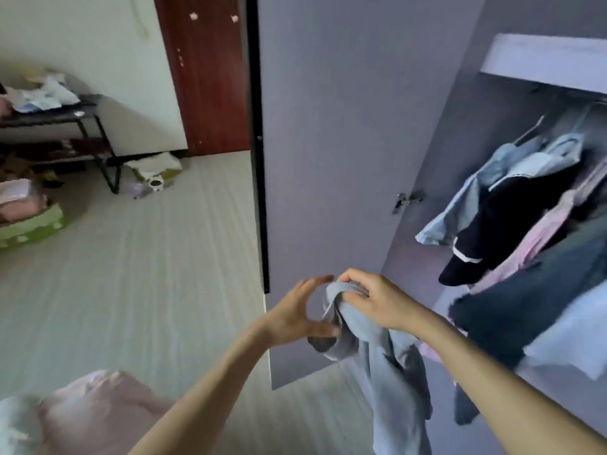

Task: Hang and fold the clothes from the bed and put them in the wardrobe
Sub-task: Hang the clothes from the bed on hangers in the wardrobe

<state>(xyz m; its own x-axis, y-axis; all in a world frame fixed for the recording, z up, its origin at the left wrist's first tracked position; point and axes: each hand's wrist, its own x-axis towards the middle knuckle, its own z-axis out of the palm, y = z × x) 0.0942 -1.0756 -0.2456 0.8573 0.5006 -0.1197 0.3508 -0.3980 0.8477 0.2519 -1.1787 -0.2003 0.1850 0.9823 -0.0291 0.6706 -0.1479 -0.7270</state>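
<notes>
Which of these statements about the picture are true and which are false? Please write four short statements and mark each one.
1. The right hand grips a light blue garment. True.
2. The wardrobe door is closed. False: it stands open, and hanging clothes show inside.
3. The left hand grips a hanger. False: its fingers are spread next to the garment, and no hanger is in it.
4. A dark table stands by the far wall. True.

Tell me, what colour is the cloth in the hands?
Pale grey-blue garment, seen best in the head view.
</notes>
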